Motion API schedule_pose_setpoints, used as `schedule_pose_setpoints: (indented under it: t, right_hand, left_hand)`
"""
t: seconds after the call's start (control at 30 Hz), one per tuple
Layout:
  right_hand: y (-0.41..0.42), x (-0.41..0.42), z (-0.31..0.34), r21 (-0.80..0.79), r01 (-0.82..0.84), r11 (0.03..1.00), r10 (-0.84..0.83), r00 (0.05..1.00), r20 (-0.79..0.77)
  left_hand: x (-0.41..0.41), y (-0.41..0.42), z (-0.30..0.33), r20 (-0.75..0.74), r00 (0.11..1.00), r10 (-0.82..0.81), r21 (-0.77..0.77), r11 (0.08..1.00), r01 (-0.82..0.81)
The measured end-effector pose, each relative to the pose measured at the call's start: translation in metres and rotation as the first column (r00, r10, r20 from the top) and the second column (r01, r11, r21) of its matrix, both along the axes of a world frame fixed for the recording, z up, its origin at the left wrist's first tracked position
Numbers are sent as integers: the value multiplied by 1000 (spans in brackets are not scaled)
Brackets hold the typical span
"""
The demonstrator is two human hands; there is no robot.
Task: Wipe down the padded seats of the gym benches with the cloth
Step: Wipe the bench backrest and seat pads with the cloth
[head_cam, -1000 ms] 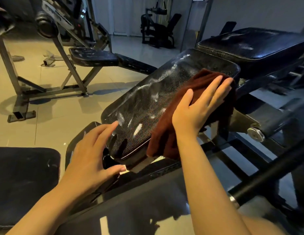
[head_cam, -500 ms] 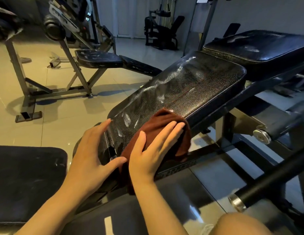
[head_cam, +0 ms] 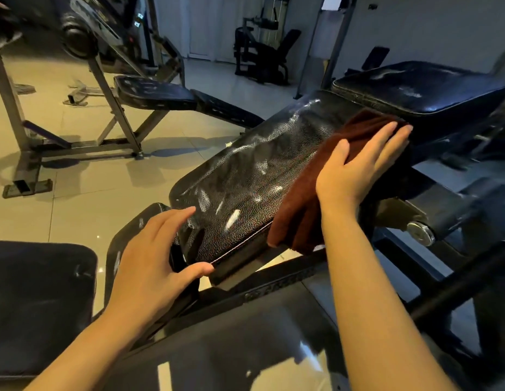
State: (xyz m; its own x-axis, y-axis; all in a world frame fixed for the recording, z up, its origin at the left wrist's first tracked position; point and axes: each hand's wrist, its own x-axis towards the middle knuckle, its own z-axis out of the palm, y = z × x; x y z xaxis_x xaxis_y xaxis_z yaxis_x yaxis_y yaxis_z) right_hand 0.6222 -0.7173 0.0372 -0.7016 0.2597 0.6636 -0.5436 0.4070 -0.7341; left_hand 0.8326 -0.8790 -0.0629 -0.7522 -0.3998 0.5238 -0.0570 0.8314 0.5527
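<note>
- My right hand [head_cam: 355, 167] lies flat and open on the cloth [head_cam: 310, 193], fingers straight and pointing toward 1 o'clock, palm pressing it onto the padded seat [head_cam: 254, 176].
- The cloth is dark reddish-brown. It covers the right side of the pad, from under my fingertips at the far end down to the near right corner, where a fold hangs over the edge.
- My left hand [head_cam: 152, 261] rests open at the pad's near left corner, around 7 o'clock from the cloth. The fingers stretch along the pad's end and the thumb touches the near edge; it grips nothing.
- The padded seat is black, grained and glossy, tilted up away from me toward 1 o'clock, with pale streaks of light across its bare left half.
- A second black pad [head_cam: 432, 86] sits just beyond the far end, at 2 o'clock, level and higher.
- Another dark pad [head_cam: 34, 300] fills the near left corner of the view, at 8 o'clock.
- Across the pale tiled floor [head_cam: 85, 204], at 11 o'clock, stands another bench [head_cam: 155, 94] on a grey metal frame.
- A further machine [head_cam: 259, 57] stands well apart by the back wall at 12 o'clock, too dim to make out.
</note>
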Motion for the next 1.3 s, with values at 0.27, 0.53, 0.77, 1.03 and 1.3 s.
schedule_pose_setpoints:
  t: [0.27,0.53,0.77,1.03,1.3]
  right_hand:
    - [-3,25,-15,272,40,962,-46,999,18]
    - [-8,72,-43,669,22,743,-21,1000,-10]
    - [-13,109,-53,900,-80,429,121,992,30]
    - [40,21,39,956,18,293,-38,999,-7]
    - [39,16,42,980,-17,196,139,990,-11]
  left_hand:
    - [5,4,2,20,1000,7,-32,999,-7]
    - [4,14,9,38,997,62,-61,996,-59]
    - [20,23,19,32,993,110,-76,991,-107]
    - [59,40,29,84,975,207,-112,974,-197]
    - [42,34,47,84,983,161,-140,979,-148]
